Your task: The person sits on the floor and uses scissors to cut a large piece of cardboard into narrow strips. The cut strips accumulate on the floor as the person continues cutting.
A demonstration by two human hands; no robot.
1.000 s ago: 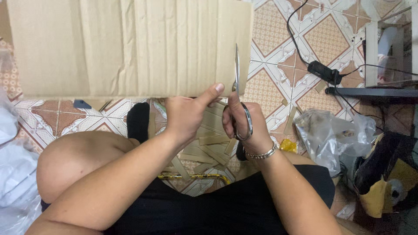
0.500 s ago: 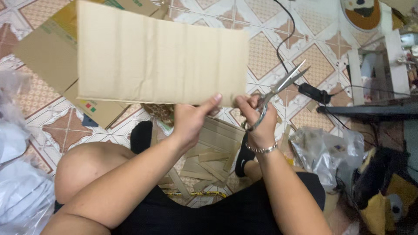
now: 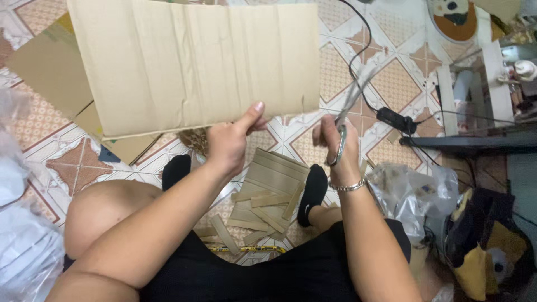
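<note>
My left hand [image 3: 229, 142] grips the lower edge of a large sheet of brown corrugated cardboard [image 3: 190, 61], holding it up in front of me. A short slit shows near the sheet's lower right corner. My right hand [image 3: 338, 148], with a bracelet at the wrist, holds a pair of metal scissors [image 3: 349, 109]; the blades are blurred, angled up to the right, just right of the sheet and apart from it. Between my feet lies a pile of cut cardboard strips [image 3: 265, 198] on the tiled floor.
More flat cardboard [image 3: 50, 78] lies on the floor at left. A black cable with a plug [image 3: 394, 118] runs across the tiles at right. Clear plastic bags [image 3: 417, 196] and a stuffed toy [image 3: 486, 246] sit at lower right; white plastic [image 3: 19, 251] at lower left.
The cardboard sheet has shifted and now sits higher and wider in view. The scissors came out of the sheet's edge and swung to the right, clear of it.
</note>
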